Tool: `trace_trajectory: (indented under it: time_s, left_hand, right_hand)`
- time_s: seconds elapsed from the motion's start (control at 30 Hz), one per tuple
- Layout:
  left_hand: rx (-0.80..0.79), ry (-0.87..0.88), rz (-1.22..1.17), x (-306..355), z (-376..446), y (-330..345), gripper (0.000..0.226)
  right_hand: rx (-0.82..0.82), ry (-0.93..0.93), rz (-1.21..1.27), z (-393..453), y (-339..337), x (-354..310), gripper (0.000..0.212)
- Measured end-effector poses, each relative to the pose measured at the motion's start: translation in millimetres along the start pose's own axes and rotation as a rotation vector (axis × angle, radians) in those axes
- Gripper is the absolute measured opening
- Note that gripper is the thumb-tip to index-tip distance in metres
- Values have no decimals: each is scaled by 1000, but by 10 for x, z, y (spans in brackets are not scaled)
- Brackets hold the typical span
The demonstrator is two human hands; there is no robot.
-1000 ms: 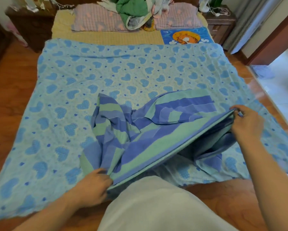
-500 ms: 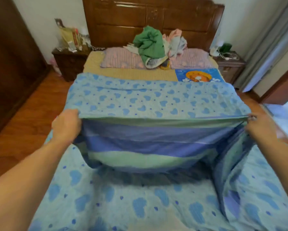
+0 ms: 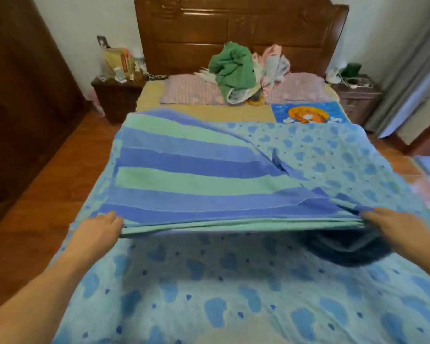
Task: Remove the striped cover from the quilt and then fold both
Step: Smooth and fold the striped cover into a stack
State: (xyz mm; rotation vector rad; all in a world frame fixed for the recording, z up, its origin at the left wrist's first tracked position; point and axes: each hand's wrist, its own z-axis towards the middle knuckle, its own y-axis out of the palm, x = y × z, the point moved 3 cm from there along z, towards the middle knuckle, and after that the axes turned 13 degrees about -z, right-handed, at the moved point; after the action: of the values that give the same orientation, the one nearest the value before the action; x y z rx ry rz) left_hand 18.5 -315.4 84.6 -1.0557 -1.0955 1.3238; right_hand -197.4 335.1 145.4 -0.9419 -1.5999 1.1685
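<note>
Striped cover [image 3: 196, 175] soft, layered flat over heart-print quilt [image 3: 234, 294].

Carved wooden headboard [image 3: 241, 33], white wall [image 3: 89, 26], two dark nightstands [image 3: 115, 96], reddish wooden floor [image 3: 47, 180], grey curtain [image 3: 407, 78]

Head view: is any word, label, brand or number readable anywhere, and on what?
None can be read.
Packets on the left nightstand: print too blurred to read.
Blue cartoon mat: a picture only, no legible text.
Striped cover and heart-print quilt: patterns only.
</note>
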Motion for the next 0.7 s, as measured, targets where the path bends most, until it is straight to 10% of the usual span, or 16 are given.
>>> trace_trajectory:
  time_s: [0.13,0.23,0.33,0.43,0.6,0.7]
  left_hand:
    - [-224,-65,-168,532,-1034,1116,12]
    - [-696,-284,-253,1055,-1696,1693,41]
    - [-1036,-543,-385,1423,-2108,1950,61]
    - [-879,-813,-725,1490,-2056,1956,45]
    - [-458,-1324,-978,1126,-1892,2188,24]
    - [-307,-1451,-883,900,-1853,2384,24]
  right_hand:
    - [-311,-47,-57,-395,730,-87,65]
    - [-572,89,-146,-605,1231,-228,55]
    - [-465,-43,-158,-557,1747,-371,50]
    - [-330,-340,-317,-293,1360,-1014,38]
    - [173,-193,252,172,477,-2134,39]
    - [23,-434,348,118,307,-2822,27]
